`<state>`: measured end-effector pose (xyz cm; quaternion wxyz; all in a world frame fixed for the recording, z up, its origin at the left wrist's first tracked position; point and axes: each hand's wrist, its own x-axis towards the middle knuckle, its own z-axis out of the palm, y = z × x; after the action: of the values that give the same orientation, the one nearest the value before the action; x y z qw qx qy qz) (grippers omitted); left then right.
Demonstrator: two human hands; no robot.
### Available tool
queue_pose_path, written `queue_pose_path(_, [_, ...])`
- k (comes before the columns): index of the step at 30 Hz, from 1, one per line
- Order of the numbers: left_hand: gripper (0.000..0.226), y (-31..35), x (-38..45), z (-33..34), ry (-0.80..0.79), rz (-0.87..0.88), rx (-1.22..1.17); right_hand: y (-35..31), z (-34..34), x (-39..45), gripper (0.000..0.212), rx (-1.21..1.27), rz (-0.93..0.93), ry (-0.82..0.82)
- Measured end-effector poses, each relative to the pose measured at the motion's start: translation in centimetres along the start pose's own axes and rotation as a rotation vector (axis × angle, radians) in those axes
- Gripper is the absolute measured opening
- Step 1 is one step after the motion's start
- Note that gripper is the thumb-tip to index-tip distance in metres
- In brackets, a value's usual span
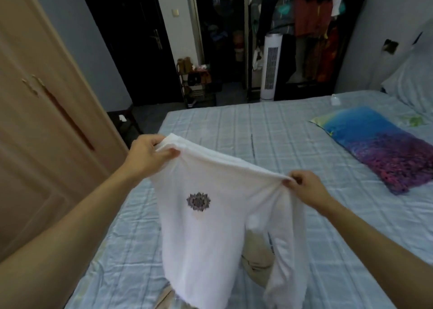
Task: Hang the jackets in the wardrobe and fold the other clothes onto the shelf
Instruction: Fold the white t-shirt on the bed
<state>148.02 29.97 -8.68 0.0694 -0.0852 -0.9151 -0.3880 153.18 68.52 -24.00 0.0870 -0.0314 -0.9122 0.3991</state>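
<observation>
A white long-sleeved shirt with a small dark flower print on its chest hangs in the air above the bed. My left hand grips its top edge at the left. My right hand pinches the top edge at the right. The top edge is stretched between the two hands. One sleeve dangles at the right. Beneath the shirt lies a beige garment, partly hidden. The tan wardrobe stands at the left with its doors shut.
The bed carries a light blue checked sheet, a blue-and-purple pillow at the right and a pale pillow behind it. Far off stand a dark clothes rack, a white tower fan, a shoe rack and a dark door.
</observation>
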Motion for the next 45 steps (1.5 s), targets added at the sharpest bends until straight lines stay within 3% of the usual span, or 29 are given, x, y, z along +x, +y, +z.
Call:
queue_pose_path(3, [0.016, 1.5, 4.9, 1.6, 0.087, 0.013, -0.09, -0.1, -3.6, 5.7, 0.026, 0.07, 0.004, 0.14])
queue_pose_path(7, [0.014, 4.7, 9.1, 1.9, 0.152, 0.155, -0.137, -0.3, -8.5, 11.4, 0.011, 0.151, -0.095, 0.274])
queue_pose_path(13, [0.014, 6.2, 10.4, 3.9, 0.149, 0.283, -0.224, 0.2, -13.4, 11.5, 0.004, 0.2, -0.194, 0.308])
queue_pose_path(17, [0.02, 4.0, 7.6, 5.9, -0.053, 0.27, -0.208, 2.9, -13.2, 7.4, 0.005, 0.17, -0.143, 0.213])
queue_pose_path(20, [0.01, 0.5, 3.1, 8.2, -0.229, 0.291, -0.063, 5.2, -11.5, 2.3, 0.014, 0.094, -0.078, 0.096])
queue_pose_path(23, [0.013, -4.3, -3.0, 11.4, -0.429, 0.27, -0.006, 8.8, -7.9, -3.9, 0.027, -0.031, 0.032, -0.058])
queue_pose_path(28, [0.014, -12.0, -12.4, 15.7, -0.714, 0.308, 0.026, 14.5, -0.3, -15.0, 0.031, -0.124, 0.214, -0.307])
queue_pose_path(31, [0.02, -15.1, -17.3, 17.0, -0.804, 0.343, 0.022, 16.2, 3.7, -21.6, 0.036, -0.165, 0.244, -0.383])
queue_pose_path(36, [0.024, -20.9, -24.6, 18.2, -0.865, 0.498, 0.161, 17.0, 7.7, -29.6, 0.017, -0.234, 0.196, -0.406])
queue_pose_path(40, [0.031, -24.0, -30.5, 19.8, -0.891, 0.467, 0.368, 16.8, 11.5, -33.7, 0.012, -0.299, 0.195, -0.414])
queue_pose_path(43, [0.029, -24.8, -33.5, 20.4, -1.011, 0.43, 0.67, 15.8, 13.8, -36.2, 0.012, -0.335, 0.303, -0.607])
queue_pose_path(45, [0.029, -25.1, -34.7, 20.2, -1.093, 0.349, 0.721, 15.1, 14.3, -37.5, 0.018, -0.345, 0.376, -0.618])
